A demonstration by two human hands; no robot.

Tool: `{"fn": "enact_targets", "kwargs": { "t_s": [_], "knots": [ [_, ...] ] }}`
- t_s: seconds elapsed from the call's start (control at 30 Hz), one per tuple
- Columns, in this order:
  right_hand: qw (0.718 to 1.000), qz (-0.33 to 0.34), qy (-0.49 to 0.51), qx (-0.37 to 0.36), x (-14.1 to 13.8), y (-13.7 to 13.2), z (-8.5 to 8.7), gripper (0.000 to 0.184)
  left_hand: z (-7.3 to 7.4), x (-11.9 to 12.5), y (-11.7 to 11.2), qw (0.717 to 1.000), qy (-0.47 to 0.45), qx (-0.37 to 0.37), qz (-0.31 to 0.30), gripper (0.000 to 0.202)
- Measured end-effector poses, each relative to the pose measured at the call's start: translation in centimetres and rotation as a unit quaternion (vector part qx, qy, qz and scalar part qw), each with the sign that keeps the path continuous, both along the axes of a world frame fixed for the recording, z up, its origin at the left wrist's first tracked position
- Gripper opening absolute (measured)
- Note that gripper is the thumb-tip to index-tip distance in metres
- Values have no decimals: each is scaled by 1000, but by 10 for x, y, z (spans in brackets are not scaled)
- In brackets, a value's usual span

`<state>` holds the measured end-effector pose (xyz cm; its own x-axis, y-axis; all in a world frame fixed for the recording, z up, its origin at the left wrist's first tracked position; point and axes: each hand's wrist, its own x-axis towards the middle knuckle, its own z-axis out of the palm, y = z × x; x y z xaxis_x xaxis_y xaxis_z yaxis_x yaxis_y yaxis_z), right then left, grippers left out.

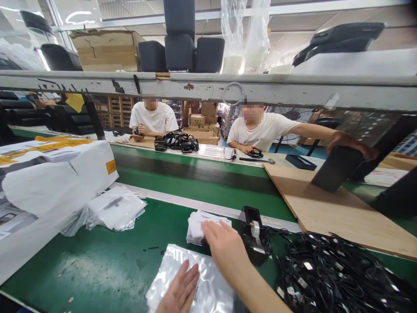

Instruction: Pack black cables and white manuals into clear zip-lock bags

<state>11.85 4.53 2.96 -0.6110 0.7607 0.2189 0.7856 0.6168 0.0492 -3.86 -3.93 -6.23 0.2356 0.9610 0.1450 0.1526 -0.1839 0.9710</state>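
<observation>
My left hand lies with outstretched fingers on a stack of clear plastic bags at the front of the green table. Farther forward, my right hand reaches onto a stack of white printed leaflets, its fingers extended over the top sheet. Whether it grips a sheet cannot be made out. A black tape dispenser with a small roll stands just right of the leaflets.
Tangled black cables pile up at right. Filled clear bags lie left, beside a large white-wrapped box. A wooden board spans the right side; a co-worker's hand holds a dark box there. Overhead runs a shelf beam.
</observation>
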Motion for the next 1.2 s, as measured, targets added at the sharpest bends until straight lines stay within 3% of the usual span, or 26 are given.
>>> {"fn": "enact_targets", "kwargs": {
  "t_s": [0.03, 0.07, 0.13, 0.17, 0.23, 0.27, 0.3, 0.37, 0.4, 0.43, 0.5, 0.6, 0.73, 0.93, 1.03, 1.2],
  "knots": [
    [995, 73, 46, 57, 4, -12, -9, 36, 9, -4, 2, 993, -83, -81, -19, 62],
    [979, 141, 95, 112, 9, -25, -19, 34, 17, -7, 4, 977, -156, -145, 6, 62],
    [950, 184, 198, 158, 22, -50, -39, 32, 33, -7, 4, 942, -238, -234, 34, 53],
    [951, 145, 240, 134, 31, -61, -46, 40, 40, -5, 3, 930, -254, -263, 40, 52],
    [934, -18, 356, 20, 50, -81, -53, 63, 49, 4, -2, 921, -250, -299, 18, 53],
    [901, -97, 417, -73, 61, -90, -53, 68, 53, 9, -5, 922, -239, -305, -3, 52],
    [850, -152, 471, -180, 71, -97, -51, 67, 56, 13, -8, 924, -224, -308, -28, 49],
    [731, -192, 535, -376, 90, -108, -44, 55, 59, 22, -11, 932, -182, -304, -71, 44],
    [683, -202, 552, -434, 98, -112, -40, 49, 59, 25, -11, 941, -152, -293, -72, 41],
    [649, -223, 568, -454, 105, -116, -37, 46, 58, 27, -10, 955, -113, -270, -52, 39],
    [617, -300, 598, -416, 117, -123, -36, 41, 54, 28, -6, 978, -6, -211, 1, 35],
    [621, -377, 590, -352, 128, -135, -43, 40, 48, 25, 3, 981, 147, -121, 32, 25],
    [699, -381, 509, -327, 132, -146, -55, 33, 49, 22, 13, 955, 289, -3, 62, 18],
    [743, -356, 460, -332, 139, -150, -44, 36, 57, 39, 17, 906, 420, 12, 47, 13],
    [721, -331, 480, -374, 145, -150, -41, 41, 57, 44, 18, 898, 438, -11, 37, 12],
    [637, -347, 544, -422, 140, -150, -45, 51, 58, 42, 16, 910, 414, -7, 20, 23]
  ]
}}
